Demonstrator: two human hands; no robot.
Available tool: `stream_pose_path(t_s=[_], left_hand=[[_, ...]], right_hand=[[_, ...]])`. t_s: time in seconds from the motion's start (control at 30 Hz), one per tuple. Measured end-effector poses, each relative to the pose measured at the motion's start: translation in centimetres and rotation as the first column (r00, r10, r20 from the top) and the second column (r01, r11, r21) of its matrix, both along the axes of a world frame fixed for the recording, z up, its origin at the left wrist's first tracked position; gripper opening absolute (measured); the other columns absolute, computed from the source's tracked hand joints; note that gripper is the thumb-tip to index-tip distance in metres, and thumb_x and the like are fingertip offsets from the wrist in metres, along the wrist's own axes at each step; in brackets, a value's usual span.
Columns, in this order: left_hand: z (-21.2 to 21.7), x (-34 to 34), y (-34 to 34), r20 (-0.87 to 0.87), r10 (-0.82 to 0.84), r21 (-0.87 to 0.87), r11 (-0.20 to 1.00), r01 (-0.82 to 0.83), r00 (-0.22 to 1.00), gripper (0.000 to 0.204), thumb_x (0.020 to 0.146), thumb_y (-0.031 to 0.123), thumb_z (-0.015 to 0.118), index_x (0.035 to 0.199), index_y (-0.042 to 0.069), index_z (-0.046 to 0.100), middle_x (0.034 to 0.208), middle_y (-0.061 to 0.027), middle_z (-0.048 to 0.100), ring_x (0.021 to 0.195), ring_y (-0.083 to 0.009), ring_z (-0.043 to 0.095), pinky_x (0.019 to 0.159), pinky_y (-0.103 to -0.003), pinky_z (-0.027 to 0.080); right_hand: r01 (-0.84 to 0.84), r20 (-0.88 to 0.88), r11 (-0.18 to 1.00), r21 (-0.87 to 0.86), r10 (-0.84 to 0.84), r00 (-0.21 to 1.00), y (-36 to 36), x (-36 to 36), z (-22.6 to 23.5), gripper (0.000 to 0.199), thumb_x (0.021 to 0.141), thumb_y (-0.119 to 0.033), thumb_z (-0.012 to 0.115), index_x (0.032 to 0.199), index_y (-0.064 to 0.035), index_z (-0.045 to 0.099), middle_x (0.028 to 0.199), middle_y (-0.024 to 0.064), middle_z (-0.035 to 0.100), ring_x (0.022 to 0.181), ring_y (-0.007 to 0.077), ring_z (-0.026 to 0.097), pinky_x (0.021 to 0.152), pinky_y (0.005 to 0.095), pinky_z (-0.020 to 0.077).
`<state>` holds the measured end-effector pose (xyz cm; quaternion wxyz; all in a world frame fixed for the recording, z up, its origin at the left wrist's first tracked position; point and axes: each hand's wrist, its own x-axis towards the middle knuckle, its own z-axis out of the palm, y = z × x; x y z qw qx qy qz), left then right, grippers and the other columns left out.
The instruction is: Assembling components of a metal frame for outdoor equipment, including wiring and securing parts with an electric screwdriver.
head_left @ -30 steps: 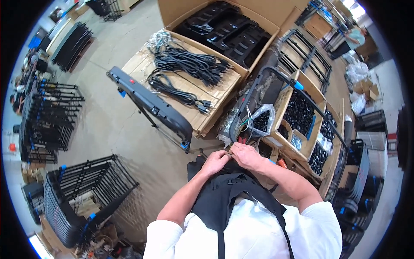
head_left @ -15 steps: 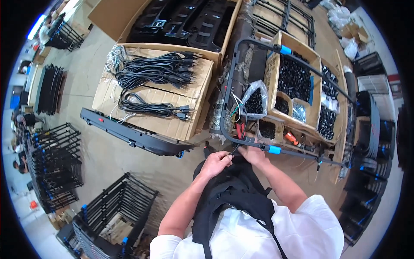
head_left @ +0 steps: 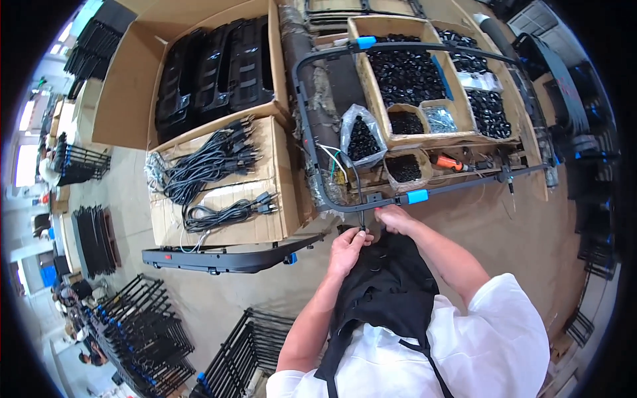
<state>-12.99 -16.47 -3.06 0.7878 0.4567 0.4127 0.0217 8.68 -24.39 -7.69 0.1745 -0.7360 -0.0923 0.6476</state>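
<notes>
A black power cable (head_left: 361,217) runs down over the near rail of a black tubular frame (head_left: 458,190), and my left hand (head_left: 348,251) pinches it just below that rail. White and green wire ends (head_left: 334,156) stick up inside the frame's left corner. Right beside it, my right hand (head_left: 397,219) is closed just under the rail. A small red piece, seemingly a tool handle, shows at its fingertips; the rest is hidden. A blue clip (head_left: 417,196) sits on the rail close to my right hand.
Boxes of small black parts (head_left: 408,73) and an orange-handled tool (head_left: 449,162) lie beyond the rail. Bundled power cords (head_left: 212,162) rest on a carton at left, with a black frame part (head_left: 219,260) before it. Stacked black frames (head_left: 142,331) stand lower left.
The view has turned, shifting the bench and cartons leftward. My left hand still pinches the cable. The red-handled tool, earlier showing above the rail, is now mostly hidden at my right hand.
</notes>
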Motion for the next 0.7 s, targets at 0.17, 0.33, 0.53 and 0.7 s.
stream_pose_path(t_s=[0.17,0.33,0.53,0.7], left_hand=[[0.7,1.5,-0.1,0.053,0.083,-0.075,0.994,-0.079,0.995,0.028,0.111,0.02,0.061,0.125,-0.003,0.07,0.111,-0.0128,0.078,0.096,-0.0182,0.074,0.088,-0.031,0.058],[1.2,2.0,0.9,0.035,0.071,-0.05,0.996,-0.069,0.997,0.03,0.111,0.022,0.06,0.126,-0.004,0.069,0.11,-0.013,0.078,0.097,-0.0198,0.074,0.087,-0.032,0.058],[2.1,3.4,1.3,-0.065,0.033,0.015,0.999,-0.032,0.997,0.034,0.111,0.026,0.061,0.128,-0.003,0.067,0.113,-0.0133,0.077,0.096,-0.0206,0.075,0.086,-0.032,0.058],[2.1,3.9,0.4,-0.077,0.104,0.051,0.994,-0.1,0.992,0.031,0.112,0.024,0.059,0.125,-0.002,0.07,0.11,-0.0107,0.078,0.094,-0.0174,0.074,0.084,-0.031,0.057]], right_hand=[[0.561,-0.432,0.819,0.122,-0.465,0.773,-10.0,-3.1,4.0,0.025,0.102,-0.033,0.066,0.105,-0.0073,0.067,0.079,0.0024,0.065,0.057,0.0152,0.062,0.051,0.0339,0.0493],[-0.196,0.441,0.937,0.289,0.051,0.896,-10.9,-4.2,7.7,0.04,0.1,-0.032,0.069,0.126,-0.0021,0.069,0.109,0.019,0.077,0.105,0.0371,0.074,0.094,0.0453,0.0575],[-0.379,0.599,0.872,0.309,0.131,0.79,-8.5,-2.6,9.2,0.063,0.096,-0.009,0.058,0.157,-0.0006,0.044,0.142,0.0274,0.061,0.13,0.0433,0.061,0.11,0.0512,0.0496],[-0.438,0.549,0.849,0.295,0.224,0.805,-7.0,-2.7,10.2,0.076,0.092,-0.002,0.057,0.164,0.0028,0.032,0.147,0.03,0.055,0.135,0.0471,0.056,0.113,0.0516,0.0475]])
